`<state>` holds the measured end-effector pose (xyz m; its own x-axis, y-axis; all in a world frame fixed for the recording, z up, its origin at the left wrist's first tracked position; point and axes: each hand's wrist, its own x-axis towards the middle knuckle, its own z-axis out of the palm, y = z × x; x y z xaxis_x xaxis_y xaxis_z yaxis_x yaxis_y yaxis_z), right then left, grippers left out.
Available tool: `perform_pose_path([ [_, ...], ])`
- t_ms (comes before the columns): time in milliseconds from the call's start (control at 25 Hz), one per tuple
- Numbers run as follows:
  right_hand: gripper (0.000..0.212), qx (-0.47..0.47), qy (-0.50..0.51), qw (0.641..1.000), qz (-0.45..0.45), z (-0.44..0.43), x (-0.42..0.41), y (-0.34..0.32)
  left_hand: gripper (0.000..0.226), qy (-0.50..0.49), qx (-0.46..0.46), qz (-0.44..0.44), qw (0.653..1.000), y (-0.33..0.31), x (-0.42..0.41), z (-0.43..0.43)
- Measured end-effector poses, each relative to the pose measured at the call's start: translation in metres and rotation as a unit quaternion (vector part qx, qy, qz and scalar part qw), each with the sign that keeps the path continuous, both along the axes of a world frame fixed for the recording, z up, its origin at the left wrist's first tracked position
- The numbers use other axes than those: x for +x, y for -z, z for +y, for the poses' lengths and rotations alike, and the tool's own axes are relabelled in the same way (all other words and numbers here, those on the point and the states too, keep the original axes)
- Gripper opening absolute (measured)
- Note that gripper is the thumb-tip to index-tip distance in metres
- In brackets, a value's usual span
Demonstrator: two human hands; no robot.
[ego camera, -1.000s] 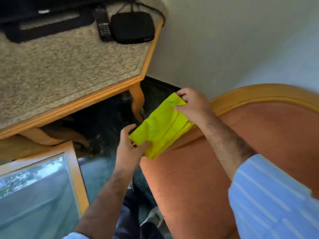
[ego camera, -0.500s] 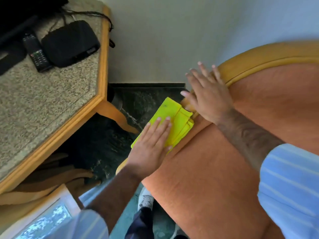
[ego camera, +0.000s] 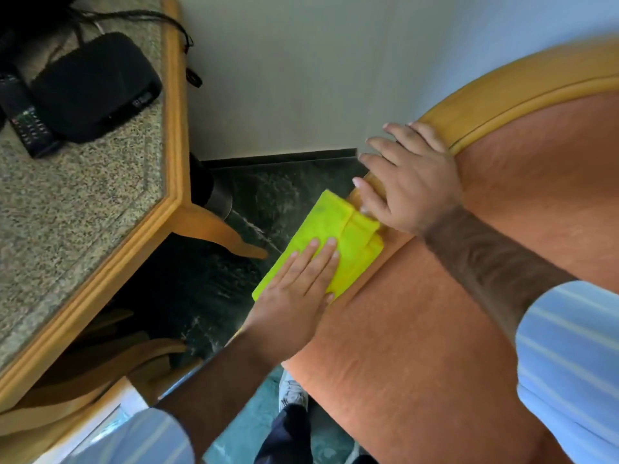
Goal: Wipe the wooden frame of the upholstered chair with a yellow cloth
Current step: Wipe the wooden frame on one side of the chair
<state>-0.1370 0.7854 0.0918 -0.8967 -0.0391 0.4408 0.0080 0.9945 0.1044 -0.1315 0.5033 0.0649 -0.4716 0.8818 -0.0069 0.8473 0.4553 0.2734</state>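
The folded yellow cloth [ego camera: 330, 217] lies on the left edge of the chair's curved wooden frame [ego camera: 502, 92], beside the orange upholstery [ego camera: 435, 329]. My left hand [ego camera: 298, 286] presses flat on the cloth's lower half, fingers together and pointing up the frame. My right hand [ego camera: 410, 182] rests on the frame just above the cloth, fingers spread over the wood, thumb side touching the cloth's upper edge. The stretch of frame under the cloth and hands is hidden.
A speckled stone-topped table with a wooden rim [ego camera: 172, 128] stands close on the left, carrying a black box [ego camera: 97, 88], a remote [ego camera: 28, 127] and cables. A pale wall [ego camera: 301, 78] is behind. Dark green floor [ego camera: 268, 192] and my shoe [ego camera: 293, 395] show between table and chair.
One second ago both hands held the cloth in the air. My right hand has let go and settled on the frame, and my left hand has pressed the cloth onto the wood.
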Motion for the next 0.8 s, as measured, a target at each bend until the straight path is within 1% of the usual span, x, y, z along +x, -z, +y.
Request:
perform_pose_path([
  [80, 0.046, 0.004, 0.006, 1.000, -0.008, 0.000, -0.002, 0.003, 0.059, -0.023, 0.015, 0.009, 1.000, 0.002, -0.002, 0.024],
  [120, 0.046, 0.003, 0.010, 1.000, -0.016, 0.000, 0.000, 0.002, 0.061, -0.012, 0.006, 0.016, 1.000, 0.003, 0.002, 0.014],
  [160, 0.047, 0.005, 0.013, 1.000, -0.021, 0.001, 0.001, 0.000, 0.067, 0.012, -0.017, 0.034, 0.999, 0.004, 0.008, -0.008],
  [240, 0.049, 0.000, 0.014, 1.000, -0.020, -0.001, 0.000, -0.003, 0.082, 0.061, -0.090, 0.065, 0.992, -0.001, 0.028, -0.070],
  [320, 0.048, -0.003, 0.016, 1.000, -0.016, 0.000, 0.000, -0.004, 0.087, 0.060, -0.116, 0.081, 0.988, -0.007, 0.045, -0.108],
  [360, 0.048, -0.008, 0.016, 1.000, -0.012, -0.001, 0.000, -0.002, 0.083, 0.046, -0.126, 0.080, 0.988, -0.005, 0.048, -0.109],
  [400, 0.048, -0.009, 0.018, 1.000, -0.009, -0.001, 0.000, 0.000, 0.077, 0.026, -0.129, 0.066, 0.989, -0.004, 0.045, -0.094],
  [480, 0.048, -0.010, 0.025, 1.000, -0.005, -0.001, 0.000, 0.003, 0.067, -0.013, -0.082, 0.021, 0.996, -0.005, 0.027, -0.038],
  [560, 0.048, -0.009, 0.019, 1.000, -0.007, -0.003, -0.003, 0.002, 0.074, -0.045, -0.056, -0.051, 0.996, -0.012, 0.006, 0.006],
  [600, 0.049, -0.005, 0.020, 1.000, -0.011, -0.002, -0.004, 0.000, 0.077, -0.045, -0.062, -0.067, 0.995, -0.012, 0.000, 0.012],
  [640, 0.050, -0.003, 0.024, 0.999, -0.021, -0.001, -0.003, -0.001, 0.078, -0.030, -0.070, -0.057, 0.995, -0.011, 0.002, 0.003],
  [760, 0.052, 0.003, 0.027, 0.999, -0.044, -0.003, -0.001, -0.003, 0.073, 0.026, -0.105, 0.019, 0.994, -0.010, 0.029, -0.080],
  [800, 0.053, 0.004, 0.032, 0.999, -0.043, -0.003, -0.001, -0.004, 0.073, 0.046, -0.105, 0.028, 0.993, -0.014, 0.037, -0.101],
])
